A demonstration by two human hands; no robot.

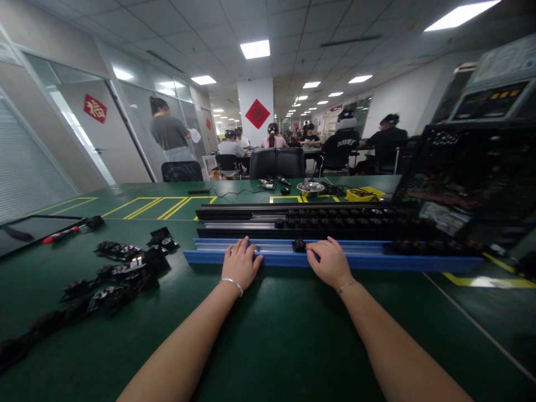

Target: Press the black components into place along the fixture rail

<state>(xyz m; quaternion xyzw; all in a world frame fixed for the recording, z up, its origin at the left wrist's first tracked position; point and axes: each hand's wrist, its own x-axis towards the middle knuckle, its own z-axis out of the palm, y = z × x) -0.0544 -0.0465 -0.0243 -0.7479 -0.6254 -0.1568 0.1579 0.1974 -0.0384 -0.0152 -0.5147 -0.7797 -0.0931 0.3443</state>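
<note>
A long blue channel rail [276,259] lies crosswise on the green table in front of me. My left hand [242,262] rests on its left portion, palm down, fingers spread over the channel and holding nothing. Inside the rail sits a small black part [298,245]. My right hand [329,261] is at this part's right side, its fingers curled and closed, fingertips against it; the exact grip is partly hidden. Several similar black parts [419,247] line the rail's right end. Behind it run black rails [234,232], also bearing rows of black parts.
Loose black parts [125,271] lie heaped at left, near a red-handled screwdriver [61,235] and a dark flat panel [33,231]. A metal bowl [310,188], yellow tray [364,194] and cables stand farther back. An open-sided electronics cabinet [464,167] rises at right. People sit beyond.
</note>
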